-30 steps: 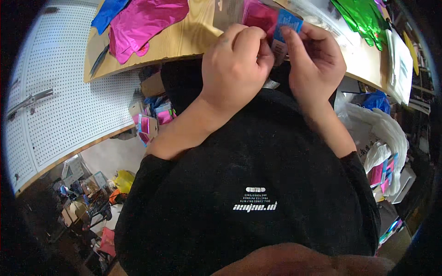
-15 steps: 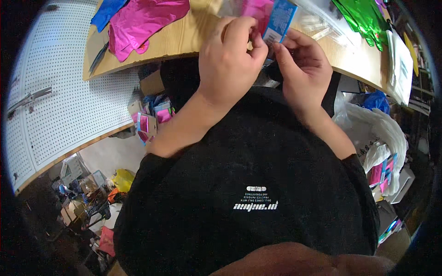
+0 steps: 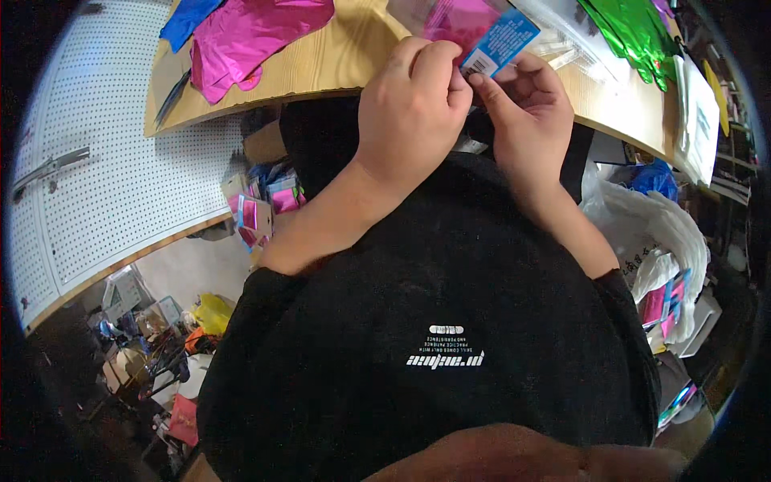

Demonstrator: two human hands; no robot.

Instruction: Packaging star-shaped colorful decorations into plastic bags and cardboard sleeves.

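Note:
Over the front edge of the wooden table, a clear plastic packet (image 3: 463, 20) with shiny pink material inside and a blue printed card (image 3: 511, 38) is held between both hands. My left hand (image 3: 414, 108) has its fingers curled and pinches the packet's lower left edge. The thumb of my right hand (image 3: 532, 120) presses against the card's lower corner, with the fingers bent behind it. Fingertips of both hands nearly meet there. Exactly how the packet's edge lies between them is partly hidden.
Pink foil (image 3: 249, 40) and blue foil (image 3: 189, 22) lie on the table (image 3: 341, 56) at left; green foil (image 3: 630, 36) and clear plastic sleeves lie at right. Below right, a white plastic bag (image 3: 666, 213) holds similar packets. More packets (image 3: 255, 213) sit below left, beside a white pegboard (image 3: 128, 153).
The packet has turned clockwise, its blue card now leaning further right and showing more of its face. Both hands stay close together on its lower edge.

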